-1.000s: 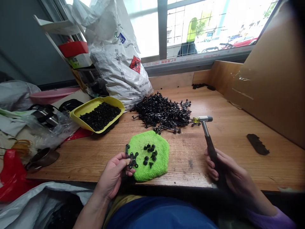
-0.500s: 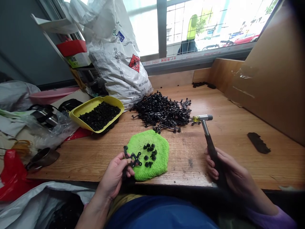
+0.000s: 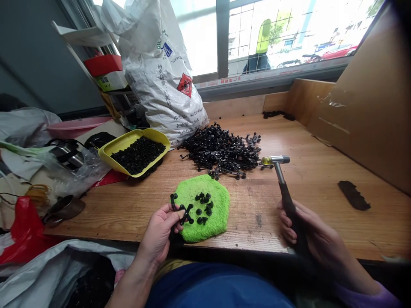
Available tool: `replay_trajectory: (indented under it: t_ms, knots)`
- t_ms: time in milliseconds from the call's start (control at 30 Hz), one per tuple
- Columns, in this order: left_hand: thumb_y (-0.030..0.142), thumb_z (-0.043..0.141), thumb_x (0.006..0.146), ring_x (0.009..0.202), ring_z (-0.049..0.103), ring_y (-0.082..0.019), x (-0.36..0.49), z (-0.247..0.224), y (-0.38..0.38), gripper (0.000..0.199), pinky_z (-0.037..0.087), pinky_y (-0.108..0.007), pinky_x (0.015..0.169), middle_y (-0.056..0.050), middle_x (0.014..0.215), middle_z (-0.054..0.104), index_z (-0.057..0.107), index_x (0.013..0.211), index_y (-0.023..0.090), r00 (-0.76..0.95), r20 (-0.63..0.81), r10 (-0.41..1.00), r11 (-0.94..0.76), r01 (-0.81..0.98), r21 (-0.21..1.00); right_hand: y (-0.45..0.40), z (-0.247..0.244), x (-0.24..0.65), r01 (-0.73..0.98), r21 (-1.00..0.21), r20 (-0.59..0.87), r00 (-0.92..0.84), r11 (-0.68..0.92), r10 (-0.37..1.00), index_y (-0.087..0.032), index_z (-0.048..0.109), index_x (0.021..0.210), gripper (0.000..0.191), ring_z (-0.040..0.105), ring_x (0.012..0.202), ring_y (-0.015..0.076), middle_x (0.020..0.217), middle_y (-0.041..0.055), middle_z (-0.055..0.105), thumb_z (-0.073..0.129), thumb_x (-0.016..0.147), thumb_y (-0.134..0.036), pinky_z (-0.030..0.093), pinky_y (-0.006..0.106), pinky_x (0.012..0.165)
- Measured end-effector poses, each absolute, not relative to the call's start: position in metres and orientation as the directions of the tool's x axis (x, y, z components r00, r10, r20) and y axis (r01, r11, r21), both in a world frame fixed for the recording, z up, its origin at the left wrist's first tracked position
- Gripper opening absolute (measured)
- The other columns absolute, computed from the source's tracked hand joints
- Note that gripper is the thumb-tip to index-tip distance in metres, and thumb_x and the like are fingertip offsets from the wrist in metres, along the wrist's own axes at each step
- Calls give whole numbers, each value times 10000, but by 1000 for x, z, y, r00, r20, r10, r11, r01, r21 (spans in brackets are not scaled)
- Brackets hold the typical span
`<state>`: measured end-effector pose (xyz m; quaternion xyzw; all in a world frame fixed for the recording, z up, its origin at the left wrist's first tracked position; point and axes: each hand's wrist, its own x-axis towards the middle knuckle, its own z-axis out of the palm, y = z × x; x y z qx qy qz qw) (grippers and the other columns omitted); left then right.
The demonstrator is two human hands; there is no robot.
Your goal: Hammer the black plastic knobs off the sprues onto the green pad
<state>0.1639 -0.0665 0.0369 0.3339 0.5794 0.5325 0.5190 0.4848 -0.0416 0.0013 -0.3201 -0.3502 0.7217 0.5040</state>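
My left hand [image 3: 159, 231] pinches a black linked part [image 3: 187, 214] over the left edge of a green cloth pad [image 3: 221, 205]. Several small black caps [image 3: 199, 211] lie on the pad. My right hand [image 3: 308, 226] is wrapped round the dark handle of a hammer [image 3: 280, 173], to the right of the pad. The hammer head, with one yellow face, points up and away from me. Behind the pad is a heap of black linked pieces [image 3: 221, 149].
A yellow scoop tray [image 3: 105, 152] of black caps stands left of the heap, before a white sack [image 3: 170, 85]. A metal cup [image 3: 66, 209] is at the left, and a dark flat piece [image 3: 353, 195] lies at the right. Cardboard [image 3: 362, 98] leans at the right; a person [image 3: 263, 40] is outside the window.
The view has shifted slightly, so most things sit a little further right. The linked part in my left hand has turned a little. My right hand keeps its hold on the hammer.
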Motion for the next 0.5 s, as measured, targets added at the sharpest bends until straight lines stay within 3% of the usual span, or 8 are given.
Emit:
replay_trajectory:
  t_ms: [367, 500]
  knots:
    - [277, 643, 715, 779, 579, -142, 170, 44, -77, 229, 442, -215, 714, -27, 863, 657, 638, 917, 170, -251, -246, 936, 153, -339, 928, -42, 0, 486, -499, -832, -100, -296, -242, 950, -217, 537, 901, 164, 389, 482, 117, 671, -4, 443, 526, 813, -355, 349, 245, 421]
    - [305, 673, 708, 726, 570, -138, 169, 45, -78, 267, 453, -224, 684, -49, 832, 646, 638, 918, 144, -164, -245, 956, 186, -309, 933, -41, 2, 485, -509, -821, -108, -307, -259, 946, -208, 532, 905, 177, 392, 472, 110, 664, -3, 452, 519, 817, -361, 334, 240, 415]
